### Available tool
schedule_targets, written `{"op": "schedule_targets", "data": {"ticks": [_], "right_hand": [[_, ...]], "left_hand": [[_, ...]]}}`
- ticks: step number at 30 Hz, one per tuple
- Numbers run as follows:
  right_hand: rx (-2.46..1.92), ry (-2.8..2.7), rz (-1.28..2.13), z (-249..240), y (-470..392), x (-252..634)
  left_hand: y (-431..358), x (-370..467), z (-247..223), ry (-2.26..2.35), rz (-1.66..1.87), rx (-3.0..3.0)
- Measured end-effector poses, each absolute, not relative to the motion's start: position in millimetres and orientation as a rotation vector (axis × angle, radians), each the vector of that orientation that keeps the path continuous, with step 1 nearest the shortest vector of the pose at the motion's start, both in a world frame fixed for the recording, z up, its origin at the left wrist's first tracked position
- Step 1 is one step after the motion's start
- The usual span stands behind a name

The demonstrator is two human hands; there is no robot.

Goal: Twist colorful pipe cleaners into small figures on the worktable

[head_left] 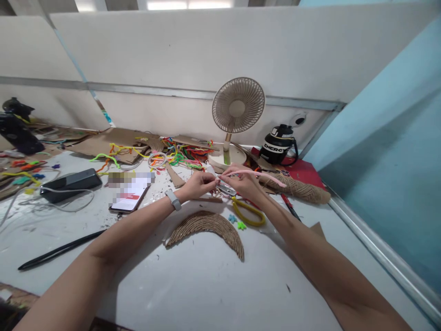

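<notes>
Both hands work close together above the white table [275,280], in front of the fan [237,108]. Main item: a pink pipe cleaner [265,174], its free length running out over the right hand [243,181] and arching down toward the roll of twine [305,189].

Grip, right: thumb and fingers pinched together, apparently on the inner end of the pink pipe cleaner. Grip, left: the left hand [198,185] has thumb and fingertips drawn in, meeting the right fingertips; too small to tell whether it pinches the same end or only steadies it.

Nearby: a yellow loop [255,224] lies beside the right wrist. A blue flower [232,219] and a green flower [241,225] lie near it, above the right part of the twine-covered crescent [206,221], which rests flat on the table.

Handling, judged by look: very light, fuzzy, unlikely to slip; the gentle arch suggests a thin wire core, bendable yet able to keep its shape. Hard pulling or repeated folding at one spot could kink it. Best hold: a fingertip pinch near the inner end, a second pinch just beside it for bending, the long tail left free
</notes>
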State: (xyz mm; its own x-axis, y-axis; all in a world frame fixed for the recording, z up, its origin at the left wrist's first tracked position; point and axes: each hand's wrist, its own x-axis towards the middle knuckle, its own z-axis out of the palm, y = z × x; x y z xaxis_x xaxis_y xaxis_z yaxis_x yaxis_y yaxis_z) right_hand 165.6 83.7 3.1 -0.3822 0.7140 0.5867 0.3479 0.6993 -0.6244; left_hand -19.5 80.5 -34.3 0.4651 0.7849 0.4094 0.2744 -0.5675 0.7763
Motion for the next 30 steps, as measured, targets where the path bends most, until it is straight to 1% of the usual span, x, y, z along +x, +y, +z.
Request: {"op": "schedule_targets", "data": {"ticks": [4,9,12,14,18,21,25,30], "right_hand": [[-0.784,-1.986,0.442,3.3,78.9,162.5],[-0.792,-2.009,0.272,-3.3,74.1,159.7],[-0.787,-2.038,0.235,-6.9,73.7,159.8],[-0.792,-2.002,0.239,-6.6,75.3,161.2],[-0.764,-1.879,0.376,-1.7,81.8,165.6],[-0.736,-1.846,0.539,-0.7,86.2,166.3],[-0.749,-1.83,0.658,-6.3,88.6,162.9],[-0.749,-1.802,0.643,-12.2,90.2,162.1]], "left_hand": [[79.8,-16.4,-34.2,0.939,1.145,2.028],[77.7,-8.0,-32.8,0.929,1.309,1.711],[75.6,-5.3,-31.1,0.89,1.313,1.549],[75.5,-7.0,-29.7,0.85,1.242,1.483],[82.0,-14.8,-29.9,0.766,1.043,1.437],[87.9,-16.7,-34.3,0.699,0.984,1.388],[86.7,-12.5,-38.5,0.643,0.999,1.475],[82.3,-10.2,-38.4,0.618,1.067,1.557]]}}
